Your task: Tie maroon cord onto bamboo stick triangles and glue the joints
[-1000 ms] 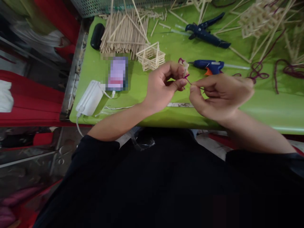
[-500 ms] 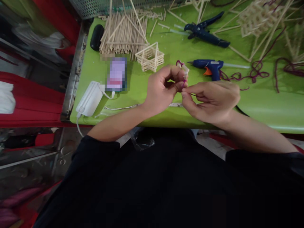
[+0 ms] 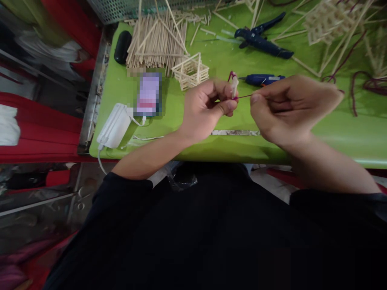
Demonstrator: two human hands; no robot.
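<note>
My left hand (image 3: 208, 106) pinches a small pale wooden piece (image 3: 234, 85) that has purple string wound at its top and bottom. From the piece, a taut length of purple string (image 3: 243, 96) runs right to my right hand (image 3: 290, 108), closed on it between thumb and forefinger. Behind my right hand lies a blue glue gun (image 3: 260, 79), partly hidden by it. A star-shaped lattice of small sticks (image 3: 191, 72) sits just beyond my left hand.
On the green table (image 3: 347, 141) lie a pile of thin wooden sticks (image 3: 157, 44), a dark blue cutter tool (image 3: 263, 42), a phone (image 3: 148, 94), a white power bank (image 3: 114, 125) and a black case (image 3: 123, 47). Stick frames (image 3: 331, 22) and loose purple cord (image 3: 353, 92) occupy the right side.
My right hand has moved right, away from my left, drawing the purple string out straight. It now covers part of the glue gun. My left hand has barely shifted.
</note>
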